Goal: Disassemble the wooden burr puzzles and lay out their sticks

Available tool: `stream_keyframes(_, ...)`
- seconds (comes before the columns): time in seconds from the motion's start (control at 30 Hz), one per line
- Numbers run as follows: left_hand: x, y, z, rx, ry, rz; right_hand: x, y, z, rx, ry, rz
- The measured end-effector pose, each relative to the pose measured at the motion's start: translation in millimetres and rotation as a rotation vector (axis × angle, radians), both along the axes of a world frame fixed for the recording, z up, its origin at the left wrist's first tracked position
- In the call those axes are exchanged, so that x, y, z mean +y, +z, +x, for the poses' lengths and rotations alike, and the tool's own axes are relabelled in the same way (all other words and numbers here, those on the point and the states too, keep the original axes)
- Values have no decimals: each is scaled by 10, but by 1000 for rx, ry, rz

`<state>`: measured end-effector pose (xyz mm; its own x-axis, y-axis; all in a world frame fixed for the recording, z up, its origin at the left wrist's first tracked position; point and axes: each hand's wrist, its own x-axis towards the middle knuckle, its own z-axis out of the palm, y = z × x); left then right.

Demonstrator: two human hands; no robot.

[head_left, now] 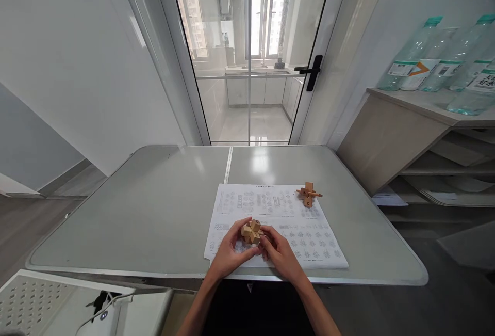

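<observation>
A light wooden interlocking puzzle (251, 232) is held just above a printed instruction sheet (309, 238) near the table's front edge. My left hand (229, 252) grips its left side with thumb and fingers. My right hand (279, 253) grips its right side. A second, darker wooden cross-shaped puzzle (309, 194) lies on the sheet's far right corner, well beyond both hands.
The grey folding table (135, 212) faces a glass door (251, 52) with a black handle. A shelf unit (406, 134) on the right carries several water bottles (436, 57). A white perforated surface with a cable (96, 310) lies at the lower left.
</observation>
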<state>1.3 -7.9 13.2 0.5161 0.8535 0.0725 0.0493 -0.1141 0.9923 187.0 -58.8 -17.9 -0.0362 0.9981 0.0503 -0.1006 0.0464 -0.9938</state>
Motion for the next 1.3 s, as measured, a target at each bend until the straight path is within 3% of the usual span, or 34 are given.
stream_keyframes(0.2,-2,-29,19,27,79,-72,-16,3,-21,-102,-4,23)
stream_keyframes(0.4,-6,-5,5,55,30,-56,-44,33,-39,-336,-25,117)
stream_keyframes(0.63,-2,-36,6,49,24,-50,-102,105,-55,-357,-62,145)
stream_keyframes(0.97,-11,-16,-5,-68,-32,-115,-171,41,-93,-388,-181,96)
stream_keyframes(1.3,-38,3,2,21,-38,-54,-181,59,-82,-335,-262,97)
